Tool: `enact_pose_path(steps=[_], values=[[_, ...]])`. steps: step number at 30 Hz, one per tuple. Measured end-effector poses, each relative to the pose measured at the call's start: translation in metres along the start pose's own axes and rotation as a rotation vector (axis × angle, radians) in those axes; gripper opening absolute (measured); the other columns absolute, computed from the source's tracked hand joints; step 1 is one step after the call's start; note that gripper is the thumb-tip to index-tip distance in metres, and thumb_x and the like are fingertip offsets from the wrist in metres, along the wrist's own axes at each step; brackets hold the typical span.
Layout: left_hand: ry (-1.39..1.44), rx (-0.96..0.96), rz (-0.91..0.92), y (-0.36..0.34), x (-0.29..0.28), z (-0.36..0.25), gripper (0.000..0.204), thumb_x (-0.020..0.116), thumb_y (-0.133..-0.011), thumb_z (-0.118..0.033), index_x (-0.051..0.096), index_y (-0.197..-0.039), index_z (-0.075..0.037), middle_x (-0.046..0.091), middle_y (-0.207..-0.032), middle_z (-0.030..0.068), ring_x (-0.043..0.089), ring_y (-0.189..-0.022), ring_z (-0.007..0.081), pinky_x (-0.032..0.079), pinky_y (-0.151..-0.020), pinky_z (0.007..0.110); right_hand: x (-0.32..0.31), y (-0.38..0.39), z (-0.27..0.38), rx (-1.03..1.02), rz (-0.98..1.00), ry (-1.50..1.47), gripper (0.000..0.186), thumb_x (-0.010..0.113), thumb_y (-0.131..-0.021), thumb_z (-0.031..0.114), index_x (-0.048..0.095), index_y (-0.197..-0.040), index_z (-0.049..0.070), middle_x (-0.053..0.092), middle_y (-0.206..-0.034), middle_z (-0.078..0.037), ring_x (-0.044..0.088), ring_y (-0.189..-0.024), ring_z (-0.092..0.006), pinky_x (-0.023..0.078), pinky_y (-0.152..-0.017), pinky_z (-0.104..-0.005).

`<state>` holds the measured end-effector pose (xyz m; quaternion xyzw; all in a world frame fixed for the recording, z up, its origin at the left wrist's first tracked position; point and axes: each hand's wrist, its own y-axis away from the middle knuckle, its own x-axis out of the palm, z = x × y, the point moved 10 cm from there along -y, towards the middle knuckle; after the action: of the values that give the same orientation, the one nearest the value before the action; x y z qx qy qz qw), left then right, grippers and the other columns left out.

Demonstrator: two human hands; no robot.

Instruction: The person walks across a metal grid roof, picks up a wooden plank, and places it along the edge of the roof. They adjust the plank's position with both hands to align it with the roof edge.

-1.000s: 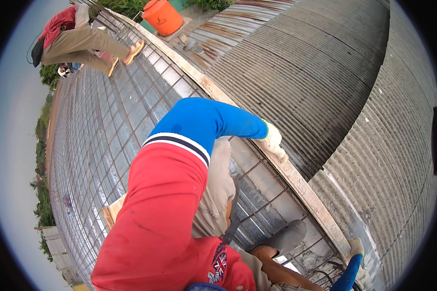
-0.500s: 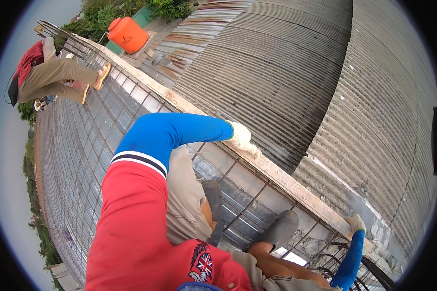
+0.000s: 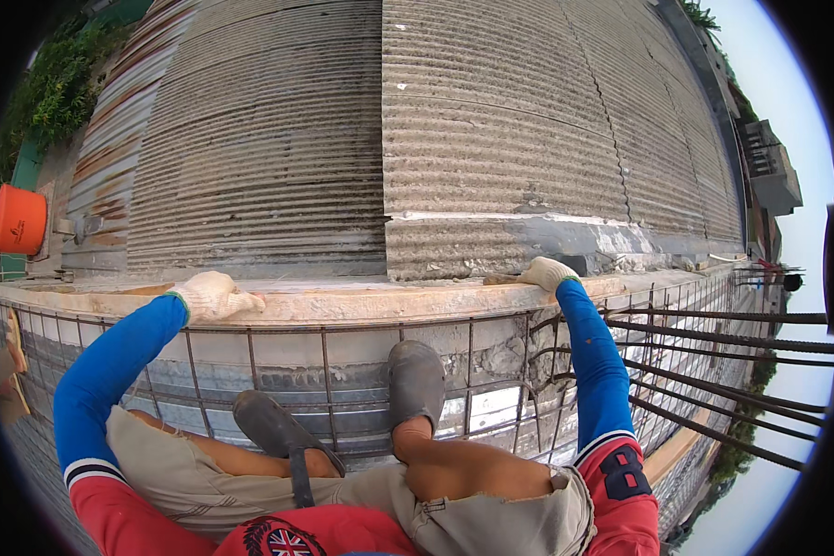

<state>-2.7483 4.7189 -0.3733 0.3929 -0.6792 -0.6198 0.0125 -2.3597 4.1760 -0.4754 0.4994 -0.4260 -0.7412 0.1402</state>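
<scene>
My left hand (image 3: 217, 297), in a white knit glove, lies over a long pale wooden board (image 3: 389, 301), its fingers curled on the board's top and far side. At the board's far edge, my right hand (image 3: 547, 272) is closed in a similar glove. A short brownish piece (image 3: 500, 279) sticks out beside its fingers; whether the hand holds it or only rests against it is hard to make out. Steel rebar mesh (image 3: 324, 380) runs along the near side of the board. My grey shoes (image 3: 417, 382) stand on the mesh and metal decking.
Corrugated roofing sheets (image 3: 500, 139) spread beyond the board. Long rebar rods (image 3: 723, 334) jut out on the right. An orange tank (image 3: 17, 220) stands far left. Another person's foot (image 3: 16, 343) shows at the left rim.
My view has swung to the right, so the other person is mostly out of sight and the rebar rods show. Both hands remain at the wooden board.
</scene>
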Motion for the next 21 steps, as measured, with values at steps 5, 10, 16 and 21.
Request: enact_pose_path(steps=[5, 10, 16, 21], values=[[-0.015, -0.033, -0.003, 0.003, -0.003, 0.0, 0.1, 0.054, -0.091, -0.088, 0.082, -0.115, 0.005, 0.075, -0.111, 0.0371, 0.073, -0.109, 0.0496, 0.055, -0.098, 0.051, -0.002, 0.005, 0.013, 0.014, 0.052, 0.016, 0.04, 0.067, -0.097, 0.036, 0.076, -0.134, 0.027, 0.077, -0.128, -0.016, 0.073, -0.12, -0.0373, 0.059, -0.101, -0.0475], [-0.056, -0.046, 0.011, -0.001, 0.0, 0.0, 0.101, 0.055, -0.089, -0.088, 0.082, -0.109, 0.006, 0.076, -0.106, 0.0347, 0.074, -0.104, 0.0481, 0.057, -0.093, 0.05, -0.007, 0.012, 0.014, 0.055, 0.052, 0.034, 0.04, 0.068, -0.096, 0.036, 0.077, -0.133, 0.024, 0.076, -0.129, -0.017, 0.072, -0.121, -0.0404, 0.058, -0.101, -0.049], [-0.056, -0.03, -0.004, -0.006, 0.002, -0.006, 0.099, 0.056, -0.09, -0.086, 0.082, -0.105, 0.008, 0.077, -0.103, 0.0338, 0.074, -0.102, 0.0473, 0.057, -0.091, 0.05, 0.008, 0.009, -0.009, 0.144, 0.06, -0.023, 0.038, 0.065, -0.098, 0.035, 0.077, -0.132, 0.024, 0.077, -0.129, -0.016, 0.072, -0.12, -0.0403, 0.058, -0.101, -0.0489], [-0.059, -0.038, -0.022, -0.003, 0.004, 0.006, 0.097, 0.055, -0.092, -0.084, 0.082, -0.102, 0.008, 0.077, -0.1, 0.0336, 0.074, -0.101, 0.0477, 0.057, -0.091, 0.05, -0.004, 0.008, 0.018, 0.042, 0.101, 0.105, 0.037, 0.061, -0.102, 0.032, 0.075, -0.136, 0.03, 0.077, -0.131, -0.011, 0.073, -0.12, -0.0367, 0.059, -0.102, -0.0476]])
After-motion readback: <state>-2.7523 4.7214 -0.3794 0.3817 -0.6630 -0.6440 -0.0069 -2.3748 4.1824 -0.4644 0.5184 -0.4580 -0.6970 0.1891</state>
